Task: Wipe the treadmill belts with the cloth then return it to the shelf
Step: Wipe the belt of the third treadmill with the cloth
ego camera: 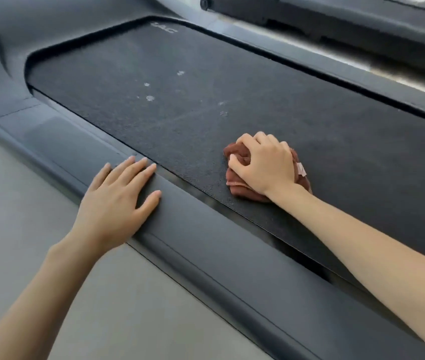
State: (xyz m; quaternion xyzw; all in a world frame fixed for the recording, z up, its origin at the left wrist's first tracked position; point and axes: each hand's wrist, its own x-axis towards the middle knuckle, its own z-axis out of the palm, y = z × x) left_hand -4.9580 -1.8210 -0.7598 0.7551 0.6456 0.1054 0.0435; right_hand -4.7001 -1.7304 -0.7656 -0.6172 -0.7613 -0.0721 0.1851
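Note:
A dark textured treadmill belt (185, 81) runs diagonally across the view, with pale dusty smudges near its middle. My right hand (264, 165) presses a bunched reddish-brown cloth (234, 152) onto the belt near its near edge, fingers curled over it. My left hand (117, 201) lies flat, fingers spread, on the grey side rail (206, 255) beside the belt, holding nothing.
The grey floor (11, 203) lies to the left of the rail. The treadmill's grey front housing (0, 81) rises at upper left. A second treadmill (362, 19) stands beyond the far side rail (323, 58) at upper right.

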